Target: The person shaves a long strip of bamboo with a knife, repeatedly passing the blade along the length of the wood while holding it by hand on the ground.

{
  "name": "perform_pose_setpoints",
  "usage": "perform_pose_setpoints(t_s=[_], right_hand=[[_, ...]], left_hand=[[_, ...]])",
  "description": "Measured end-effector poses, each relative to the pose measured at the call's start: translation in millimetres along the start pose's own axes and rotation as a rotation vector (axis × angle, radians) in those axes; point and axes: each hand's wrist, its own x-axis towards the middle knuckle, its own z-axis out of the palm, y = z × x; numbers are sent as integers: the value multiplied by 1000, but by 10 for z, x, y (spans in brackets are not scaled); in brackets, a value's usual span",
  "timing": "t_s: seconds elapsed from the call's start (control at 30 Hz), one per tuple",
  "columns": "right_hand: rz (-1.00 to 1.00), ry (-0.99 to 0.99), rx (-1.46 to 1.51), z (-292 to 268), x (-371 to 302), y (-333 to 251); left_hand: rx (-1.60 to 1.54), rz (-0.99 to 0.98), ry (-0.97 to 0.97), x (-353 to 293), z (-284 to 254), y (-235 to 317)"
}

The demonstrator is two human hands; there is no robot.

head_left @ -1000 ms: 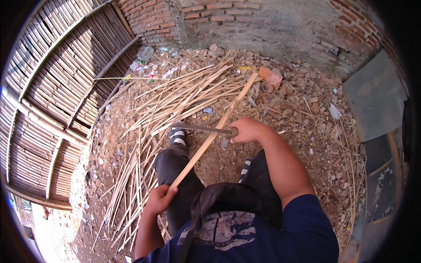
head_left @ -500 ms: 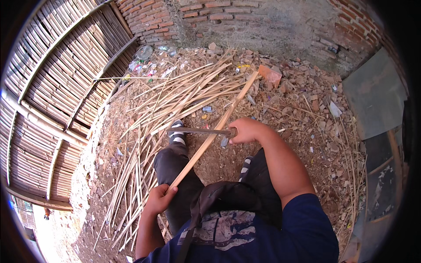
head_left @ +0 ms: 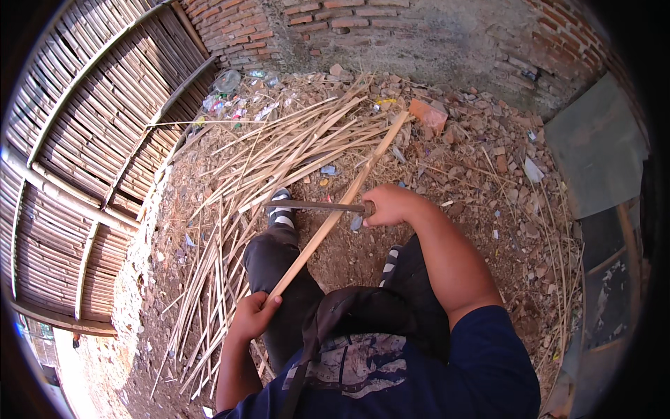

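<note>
A long pale bamboo strip [head_left: 314,242] slants from my left thigh up and away to the right, its far end beside an orange brick [head_left: 428,115]. My left hand [head_left: 254,315] is closed round its near end, thumb on top. In my right hand [head_left: 388,204] is the handle of a machete [head_left: 307,205], the fingers wrapped about it. The dark blade points left and lies across the strip near its middle, its tip close to my left shoe [head_left: 281,211]. Whether the edge bites into the bamboo I cannot tell.
Split bamboo strips [head_left: 300,150] lie heaped ahead and to the left. Rubble and litter [head_left: 488,178] cover the ground. A bamboo lattice wall [head_left: 91,181] stands at left, a brick wall [head_left: 391,42] behind, and grey sheets [head_left: 599,150] lean at right.
Almost nothing differs. The far end of the bamboo strip and the machete blade have shifted very slightly; both hands keep their hold.
</note>
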Motion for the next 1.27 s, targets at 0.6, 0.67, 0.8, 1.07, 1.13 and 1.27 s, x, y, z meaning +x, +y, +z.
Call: perform_pose_setpoints(t_s=[0.6,0.67,0.8,1.07,1.13,1.27], right_hand=[[55,-44,-4,-71,-46,-97],[53,-48,-6,-67,-43,-82],[36,-27,-31,-29,-29,-51],[33,-42,-46,-10,2,-12],[28,-29,-43,-2,1,1],[58,-40,-27,-52,-29,-55]], left_hand=[[0,21,-3,28,4,-40],[12,8,3,8,-2,38],[18,4,-4,14,-4,18],[11,6,0,6,-6,48],[10,9,-3,10,-6,41],[33,15,-9,22,-19,-2]])
